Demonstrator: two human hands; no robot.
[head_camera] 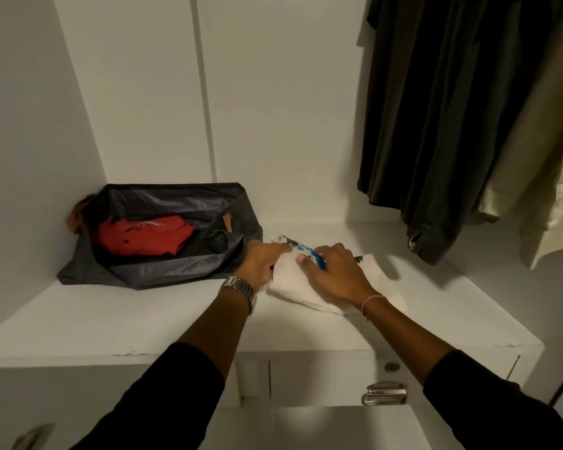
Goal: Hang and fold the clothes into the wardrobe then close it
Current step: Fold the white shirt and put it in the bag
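1. The folded white cloth garment with a blue printed patch lies flat on the white painted wardrobe shelf, just to the right of the open dark grey fabric bag, which holds a folded red polo shirt.
2. The left hand rests on the garment's left edge with its fingers stretched forward along the fold; whether the thumb pinches cloth underneath cannot be told, as the hand hides it.
3. The right hand lies palm-down on top of the garment, fingers loosely spread and pressing, gripping nothing that shows.
4. Risk: the cloth looks soft and limp, so the fold could slump open once the hands lift, above all if one hand drags while pulling away.
5. Risk: the garment sits close to the bag's sagging rim, so a sideways push could ruck it against the bag and spoil the square shape.
6. Risk: the dark hanging garments and the pale satin-like one droop low over the shelf's right part; a raised arm could catch a hem.
7. Materials: the shelf is smooth, hard and matte; the bag's lining has a slight sheen; a metal latch sits on the panel below.
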